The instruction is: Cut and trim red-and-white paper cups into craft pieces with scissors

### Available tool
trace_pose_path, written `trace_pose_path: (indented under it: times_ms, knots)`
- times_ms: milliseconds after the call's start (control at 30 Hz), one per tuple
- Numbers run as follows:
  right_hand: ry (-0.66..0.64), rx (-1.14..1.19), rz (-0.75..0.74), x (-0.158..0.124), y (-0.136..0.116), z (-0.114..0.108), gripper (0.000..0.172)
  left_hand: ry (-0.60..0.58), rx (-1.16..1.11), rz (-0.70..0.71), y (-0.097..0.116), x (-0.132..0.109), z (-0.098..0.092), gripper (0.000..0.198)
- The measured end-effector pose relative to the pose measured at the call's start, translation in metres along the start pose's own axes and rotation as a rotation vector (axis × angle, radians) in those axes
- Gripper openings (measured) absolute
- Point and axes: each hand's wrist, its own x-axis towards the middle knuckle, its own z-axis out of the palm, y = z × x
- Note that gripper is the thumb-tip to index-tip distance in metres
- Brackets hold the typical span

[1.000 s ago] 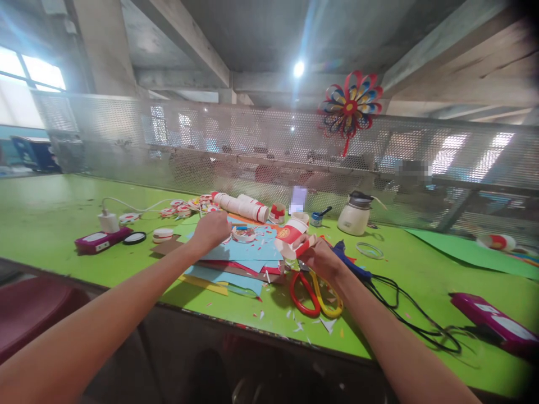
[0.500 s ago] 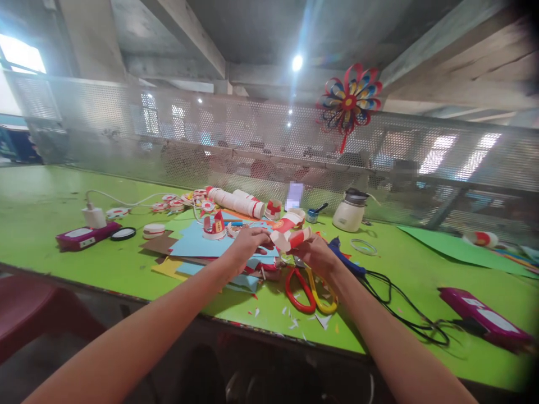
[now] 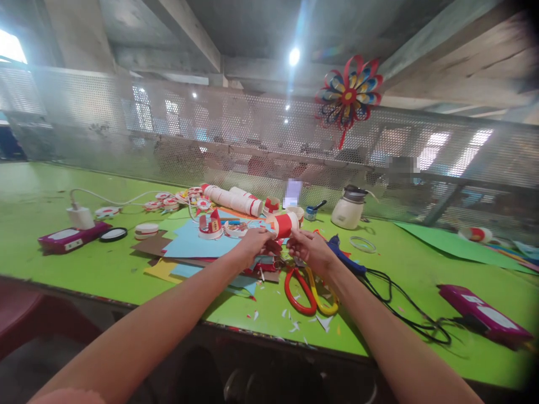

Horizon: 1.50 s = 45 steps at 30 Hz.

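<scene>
A red and white paper cup (image 3: 284,224) is held above the green table (image 3: 84,269) by both hands. My left hand (image 3: 252,243) pinches its lower left side and my right hand (image 3: 309,249) grips it from the right. Just beneath them lie red and yellow scissors (image 3: 309,289) and a pile of blue, brown and yellow coloured paper sheets (image 3: 189,247). A small cut red and white cup piece (image 3: 210,225) stands on the blue sheet to the left of my hands.
A roll of stacked cups (image 3: 231,199), a white kettle (image 3: 349,209), a blue glue gun (image 3: 343,255) with a black cable, a tape ring (image 3: 361,244) and two magenta power strips (image 3: 484,317) (image 3: 67,238) lie around. A perforated metal screen (image 3: 210,134) with a paper flower (image 3: 347,98) backs the table.
My left hand came back from the cup piece on the blue sheet, leaving it there, and joined my right hand on the cup, which now sits higher between both hands.
</scene>
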Motion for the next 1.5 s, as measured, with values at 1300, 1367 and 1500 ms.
trace_pose_path:
  times_ms: [1300,1367,1500]
  knots:
    - [0.135,-0.115,0.046,-0.001,-0.006,0.008,0.026,0.109,0.348,0.363,-0.001,-0.002,-0.011,0.029]
    - [0.113,-0.172,0.053,-0.002,-0.005,0.009,0.026,0.105,0.229,0.309,0.000,-0.002,-0.011,0.030]
    - [0.079,-0.325,0.032,-0.004,-0.002,0.011,0.024,0.067,0.127,0.258,0.001,-0.003,-0.010,0.027]
